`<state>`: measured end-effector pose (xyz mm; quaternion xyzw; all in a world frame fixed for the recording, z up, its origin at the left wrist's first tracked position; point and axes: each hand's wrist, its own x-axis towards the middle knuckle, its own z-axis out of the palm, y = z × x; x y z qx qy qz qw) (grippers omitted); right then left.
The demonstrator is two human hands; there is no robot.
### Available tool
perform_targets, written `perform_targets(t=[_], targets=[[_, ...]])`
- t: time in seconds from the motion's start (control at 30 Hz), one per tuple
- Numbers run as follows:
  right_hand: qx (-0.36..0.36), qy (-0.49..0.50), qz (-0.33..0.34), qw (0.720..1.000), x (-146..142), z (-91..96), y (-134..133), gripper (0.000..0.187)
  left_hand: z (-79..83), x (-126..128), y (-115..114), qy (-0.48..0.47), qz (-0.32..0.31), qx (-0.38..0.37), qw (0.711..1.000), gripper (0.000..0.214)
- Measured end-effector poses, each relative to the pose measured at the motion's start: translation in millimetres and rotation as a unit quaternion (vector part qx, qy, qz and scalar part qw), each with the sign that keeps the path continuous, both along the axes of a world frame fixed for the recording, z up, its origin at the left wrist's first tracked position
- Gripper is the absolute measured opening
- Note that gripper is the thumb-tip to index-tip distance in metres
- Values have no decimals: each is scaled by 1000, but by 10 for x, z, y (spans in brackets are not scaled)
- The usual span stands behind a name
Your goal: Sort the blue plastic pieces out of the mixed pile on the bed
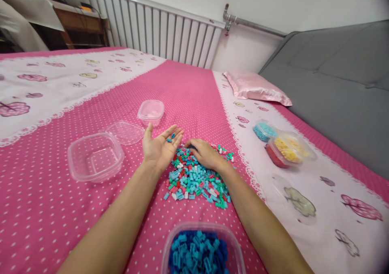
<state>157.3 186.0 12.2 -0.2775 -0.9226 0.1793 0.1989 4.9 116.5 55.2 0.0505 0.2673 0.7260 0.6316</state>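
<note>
A loose pile of small plastic building bricks (pixel 194 179) in light blue, green, red, pink and white lies on the pink dotted bedspread. My left hand (pixel 159 146) is palm up at the pile's left edge, fingers stretched out, with a few small blue bricks (pixel 170 138) resting on them. My right hand (pixel 204 153) is palm down over the top of the pile, its fingers bent onto the bricks; what is under its fingertips is hidden. Close to me, between my forearms, stands a clear container (pixel 240 262) filled with blue bricks (pixel 197 253).
An uncovered clear container (pixel 74 160) stands to the left, its lid (pixel 127 133) beside it. Behind is a smaller clear tub (pixel 151 109). On the right are tubs of light-blue bricks (pixel 263 130) and yellow bricks (pixel 285 149). A pink pillow (pixel 255 88) lies farther back.
</note>
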Motion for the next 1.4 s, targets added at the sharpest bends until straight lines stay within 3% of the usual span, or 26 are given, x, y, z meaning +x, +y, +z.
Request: perform_targets(t=[0.5, 0.7, 0.9, 1.17, 1.4], targets=[[-21, 12, 41, 999, -18, 62, -17, 36, 14, 0, -7, 9, -1, 2, 1000, 65], [-27, 13, 55, 998, 1, 68, -12, 28, 12, 3, -8, -6, -1, -5, 1000, 61], [-80, 43, 53, 994, 16, 92, -9, 21, 16, 4, -5, -6, 1, -7, 1000, 61], [-78, 187, -40, 978, 84, 210, -3, 23, -6, -5, 1, -9, -24, 1, 1000, 68], [-41, 288, -114, 950, 42, 293, -103, 15, -25, 5, -26, -24, -137, 28, 990, 76]])
